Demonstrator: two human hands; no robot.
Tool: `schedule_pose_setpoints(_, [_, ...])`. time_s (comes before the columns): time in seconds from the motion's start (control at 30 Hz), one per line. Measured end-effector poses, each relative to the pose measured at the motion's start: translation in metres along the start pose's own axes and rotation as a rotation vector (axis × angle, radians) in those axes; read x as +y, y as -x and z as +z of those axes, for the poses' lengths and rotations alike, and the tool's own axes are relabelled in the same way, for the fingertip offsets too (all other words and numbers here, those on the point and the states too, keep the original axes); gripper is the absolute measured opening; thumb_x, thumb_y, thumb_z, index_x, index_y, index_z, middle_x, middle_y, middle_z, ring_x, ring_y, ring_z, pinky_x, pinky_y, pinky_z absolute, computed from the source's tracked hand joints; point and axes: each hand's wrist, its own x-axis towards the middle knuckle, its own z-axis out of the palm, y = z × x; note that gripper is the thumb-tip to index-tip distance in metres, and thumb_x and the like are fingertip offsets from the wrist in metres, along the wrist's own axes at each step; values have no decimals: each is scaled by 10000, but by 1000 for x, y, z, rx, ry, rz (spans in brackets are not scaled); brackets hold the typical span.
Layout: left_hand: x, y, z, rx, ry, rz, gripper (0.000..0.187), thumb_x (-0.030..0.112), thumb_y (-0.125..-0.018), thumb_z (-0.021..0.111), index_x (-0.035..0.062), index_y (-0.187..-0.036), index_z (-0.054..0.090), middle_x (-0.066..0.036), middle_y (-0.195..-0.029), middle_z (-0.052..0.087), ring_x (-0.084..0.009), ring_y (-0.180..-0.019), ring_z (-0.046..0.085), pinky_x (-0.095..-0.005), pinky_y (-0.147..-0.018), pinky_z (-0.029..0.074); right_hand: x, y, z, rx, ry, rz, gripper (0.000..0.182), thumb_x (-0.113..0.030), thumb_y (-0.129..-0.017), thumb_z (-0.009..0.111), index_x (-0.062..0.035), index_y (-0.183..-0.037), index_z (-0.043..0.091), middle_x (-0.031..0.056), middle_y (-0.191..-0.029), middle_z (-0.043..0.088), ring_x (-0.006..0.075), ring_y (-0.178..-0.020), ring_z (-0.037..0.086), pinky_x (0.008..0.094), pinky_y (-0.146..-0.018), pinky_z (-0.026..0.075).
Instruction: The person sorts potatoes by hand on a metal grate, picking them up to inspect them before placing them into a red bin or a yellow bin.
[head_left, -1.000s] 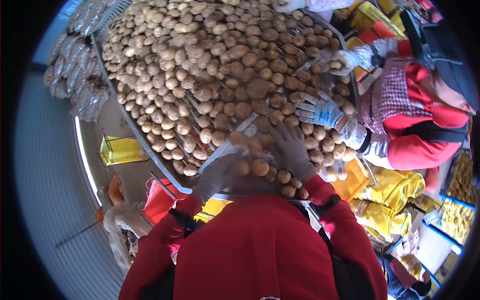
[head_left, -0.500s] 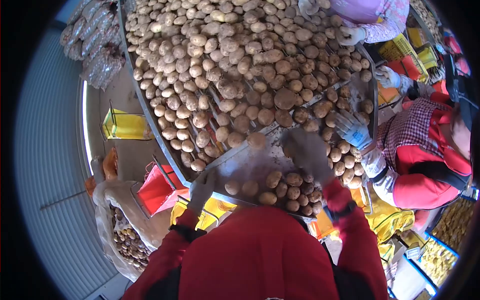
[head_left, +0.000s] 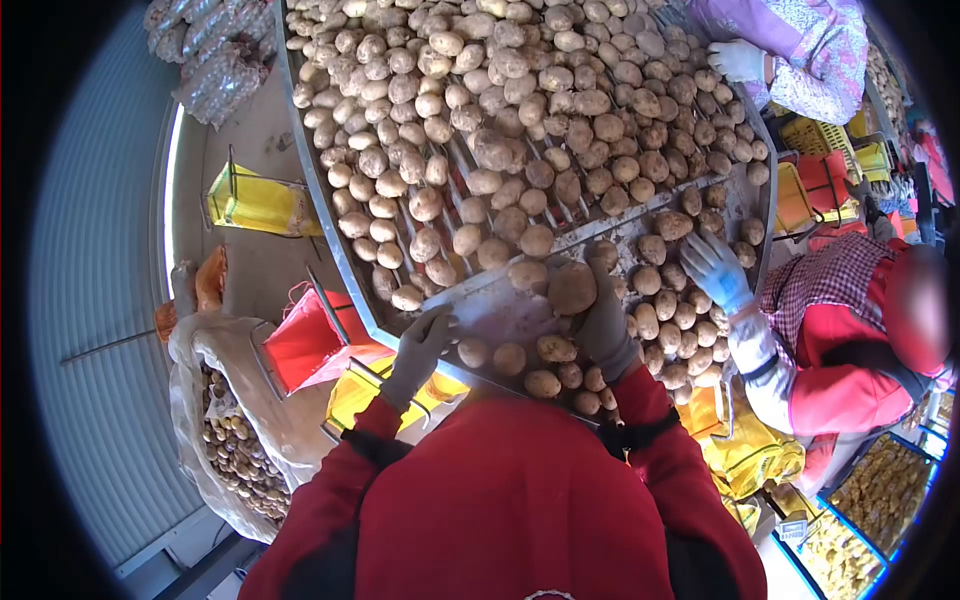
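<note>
My right hand (head_left: 608, 325), in a grey glove, has its fingers closed around the side of a large round potato (head_left: 572, 289) above the metal tray (head_left: 488, 312). At the tray's left rim is my gloved left hand (head_left: 424, 345), fingers stretched out and holding nothing. Two loose potatoes lie just right of it, one of them a small potato (head_left: 473, 352). Several more potatoes (head_left: 557, 349) are gathered between my right wrist and the tray's near edge. Beyond a raised metal strip, a thick spread of potatoes (head_left: 480, 130) covers the slatted sorting table.
At right a co-worker's gloved hand (head_left: 716, 272) rests over potatoes; another person's gloved hand (head_left: 738, 61) is at the far right. A red bag (head_left: 310, 342) and yellow bag (head_left: 262, 203) hang on frames at left. An open plastic sack (head_left: 235, 455) holds potatoes.
My right hand has moved slightly left and now grips a large potato. My left hand has shifted from the rim inward with fingers extended. The camera view has moved slightly.
</note>
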Motion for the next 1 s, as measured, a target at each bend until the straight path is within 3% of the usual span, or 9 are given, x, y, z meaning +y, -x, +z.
schedule_pose_setpoints(0.17, [25, -2, 24, -126, -189, 268, 341, 168, -1110, 566, 27, -1411, 641, -49, -1258, 714, -99, -1013, 688, -270, -884, 560, 35, -1, -31, 53, 213, -102, 671, -538, -1121, 371, 30, -1427, 551, 140, -1194, 718, 180, -1017, 719, 238, -766, 605])
schedule_pose_setpoints(0.3, [36, 6, 27, -167, -210, 236, 347, 168, -1103, 585, 42, -1422, 640, -39, -1282, 705, -77, -1044, 652, -259, -912, 538, 25, 16, -9, -90, 73, -24, 589, -441, -1154, 335, 29, -1445, 537, 135, -1283, 688, 167, -1113, 700, 211, -775, 590])
schedule_pose_setpoints(0.4, [30, 16, 37, -113, -107, 400, 328, 169, -1049, 668, 64, -1360, 673, -55, -1270, 715, -138, -1035, 678, -304, -906, 552, 29, 25, -5, -25, -18, 30, 549, -403, -1169, 310, 6, -1470, 520, 123, -1337, 663, 184, -1138, 690, 251, -839, 597])
schedule_pose_setpoints(0.6, [78, 31, 73, -63, -485, 775, 280, 227, -939, 758, 129, -1193, 694, -109, -1120, 685, -344, -1052, 699, -434, -894, 574, 58, 24, 17, -122, -239, 231, 613, -537, -1135, 362, -51, -1476, 514, 107, -1367, 637, 232, -1231, 652, 347, -1000, 571])
schedule_pose_setpoints(0.7, [71, 16, 66, -29, -558, 960, 276, 295, -943, 757, 117, -1145, 697, -105, -1055, 680, -359, -943, 699, -452, -828, 574, 58, 25, 19, -217, -281, 266, 526, -426, -1101, 554, -40, -1456, 519, 125, -1379, 630, 259, -1246, 649, 363, -1010, 564])
schedule_pose_setpoints(0.8, [74, 8, 58, 157, -772, 572, 297, 338, -963, 739, 89, -1123, 718, -123, -1085, 704, -309, -890, 715, -428, -784, 582, 58, 41, 35, -387, 46, -19, 552, -223, -995, 726, -5, -1450, 502, 150, -1413, 610, 276, -1281, 633, 392, -1053, 536])
schedule_pose_setpoints(0.9, [59, -30, 16, 41, -515, 155, 396, 389, -1004, 701, 53, -1214, 701, -120, -1143, 727, -241, -921, 721, -396, -810, 587, 43, 49, 46, -242, 588, -101, 685, -87, -902, 801, 21, -1486, 459, 170, -1463, 573, 270, -1339, 593, 397, -1099, 499])
schedule_pose_setpoints(0.93, [53, -20, 14, -120, -184, 49, 515, 409, -1050, 644, 14, -1380, 630, -135, -1260, 704, -193, -1049, 702, -363, -896, 579, 38, 49, 47, -203, 778, -153, 722, -57, -885, 804, 26, -1504, 442, 176, -1483, 558, 266, -1361, 576, 396, -1116, 485])
schedule_pose_setpoints(1.0, [54, 14, 23, -335, 5, 78, 497, 326, -1080, 612, 6, -1458, 570, -135, -1378, 644, -195, -1188, 650, -360, -995, 545, 40, 52, 46, -293, 1129, -371, 750, -35, -896, 764, 21, -1553, 406, 187, -1530, 523, 258, -1410, 537, 393, -1157, 452])
